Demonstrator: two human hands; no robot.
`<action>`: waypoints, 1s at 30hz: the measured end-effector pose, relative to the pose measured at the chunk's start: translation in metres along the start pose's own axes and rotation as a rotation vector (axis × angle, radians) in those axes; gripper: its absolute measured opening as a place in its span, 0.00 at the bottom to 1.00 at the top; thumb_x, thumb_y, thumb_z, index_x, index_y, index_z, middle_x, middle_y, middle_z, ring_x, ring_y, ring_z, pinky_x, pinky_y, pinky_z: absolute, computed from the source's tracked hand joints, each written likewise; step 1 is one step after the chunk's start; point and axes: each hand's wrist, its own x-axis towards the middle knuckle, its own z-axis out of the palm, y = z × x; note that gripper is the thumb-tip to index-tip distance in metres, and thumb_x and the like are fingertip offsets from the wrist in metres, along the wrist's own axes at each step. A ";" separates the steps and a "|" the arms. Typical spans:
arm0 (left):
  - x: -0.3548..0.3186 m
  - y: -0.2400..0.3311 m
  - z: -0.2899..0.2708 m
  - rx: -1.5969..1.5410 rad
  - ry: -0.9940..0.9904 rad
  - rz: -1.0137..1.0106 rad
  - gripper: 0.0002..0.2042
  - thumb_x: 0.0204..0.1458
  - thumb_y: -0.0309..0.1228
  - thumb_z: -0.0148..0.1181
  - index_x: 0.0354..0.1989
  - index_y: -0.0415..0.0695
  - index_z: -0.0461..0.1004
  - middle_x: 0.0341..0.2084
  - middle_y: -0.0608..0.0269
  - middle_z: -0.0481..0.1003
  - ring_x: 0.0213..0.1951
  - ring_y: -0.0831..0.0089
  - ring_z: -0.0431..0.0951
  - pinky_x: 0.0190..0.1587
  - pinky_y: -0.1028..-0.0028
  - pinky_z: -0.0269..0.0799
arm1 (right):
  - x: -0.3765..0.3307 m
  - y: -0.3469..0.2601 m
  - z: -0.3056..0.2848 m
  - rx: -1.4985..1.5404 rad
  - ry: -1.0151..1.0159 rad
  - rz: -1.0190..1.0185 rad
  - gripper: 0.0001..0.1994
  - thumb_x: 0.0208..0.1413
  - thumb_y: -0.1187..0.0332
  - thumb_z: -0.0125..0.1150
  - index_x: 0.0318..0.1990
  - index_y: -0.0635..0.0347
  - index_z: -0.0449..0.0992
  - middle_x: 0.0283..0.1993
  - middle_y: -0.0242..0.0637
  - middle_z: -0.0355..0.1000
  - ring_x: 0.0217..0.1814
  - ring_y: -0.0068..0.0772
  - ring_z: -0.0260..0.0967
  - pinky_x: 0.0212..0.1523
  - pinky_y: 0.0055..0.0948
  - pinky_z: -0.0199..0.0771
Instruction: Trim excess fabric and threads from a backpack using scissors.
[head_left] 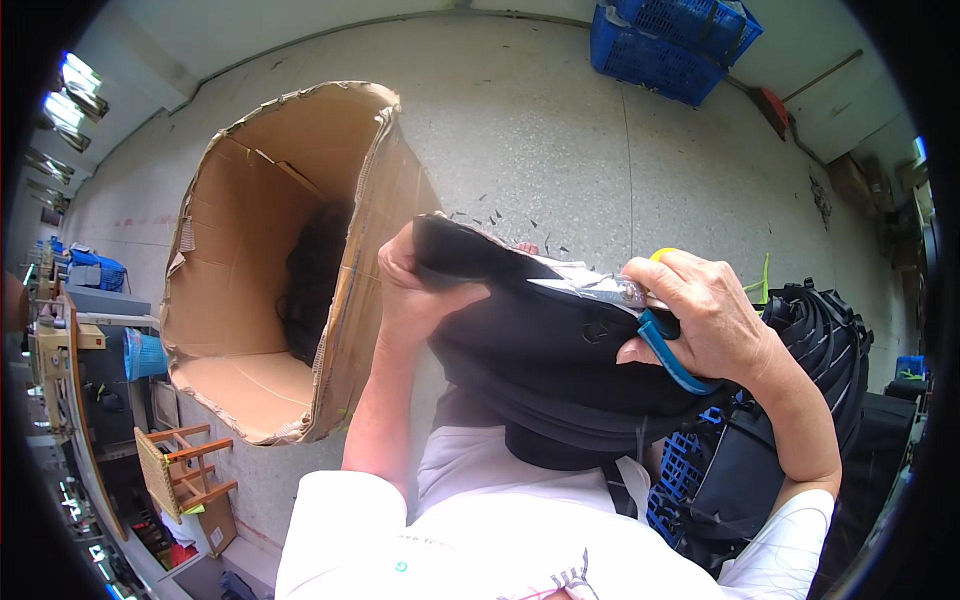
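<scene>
My left hand (412, 285) grips the left end of a black fabric piece (540, 345), thumb on top and fingers behind. The piece hangs over my lap, with a pale layer showing along its far edge. In my right hand (715, 310) is a pair of scissors with a blue and yellow handle (672, 355). Their metal blades (585, 289) lie along that far edge, pointing left toward my left hand. How far apart the blades are I cannot make out. Small dark scraps (495, 215) are scattered on the floor beyond the fabric.
A large open cardboard box (235, 230) with dark material inside stands at my left. Black straps and bags (815, 350) are heaped at my right beside a blue crate (672, 480). Blue baskets (660, 55) stand far right; a wooden stool (185, 470) is lower left.
</scene>
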 end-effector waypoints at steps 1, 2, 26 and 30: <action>-0.001 0.000 0.000 0.004 0.003 -0.005 0.17 0.24 0.21 0.70 0.28 0.40 0.74 0.26 0.66 0.76 0.30 0.79 0.74 0.36 0.79 0.68 | -0.001 -0.001 0.000 0.005 -0.014 0.021 0.27 0.38 0.47 0.65 0.38 0.61 0.68 0.24 0.38 0.66 0.25 0.36 0.66 0.25 0.30 0.67; -0.002 0.000 0.000 0.008 0.007 -0.012 0.17 0.24 0.22 0.71 0.28 0.40 0.74 0.26 0.66 0.76 0.30 0.80 0.74 0.36 0.79 0.68 | -0.001 -0.003 0.000 0.012 -0.029 0.042 0.29 0.35 0.49 0.68 0.39 0.62 0.68 0.25 0.40 0.66 0.26 0.39 0.66 0.26 0.31 0.67; 0.001 0.005 0.009 0.019 -0.063 0.007 0.18 0.28 0.22 0.72 0.31 0.39 0.73 0.29 0.63 0.76 0.33 0.79 0.74 0.39 0.78 0.69 | 0.008 -0.006 0.001 0.017 -0.020 0.083 0.22 0.42 0.50 0.65 0.30 0.61 0.69 0.19 0.37 0.66 0.20 0.33 0.67 0.23 0.27 0.69; 0.004 0.013 0.015 0.002 -0.066 -0.042 0.17 0.29 0.22 0.72 0.32 0.39 0.73 0.30 0.63 0.76 0.34 0.79 0.74 0.40 0.77 0.69 | 0.013 -0.002 -0.003 0.013 0.003 0.056 0.22 0.40 0.51 0.66 0.31 0.62 0.70 0.18 0.37 0.66 0.17 0.31 0.66 0.21 0.26 0.67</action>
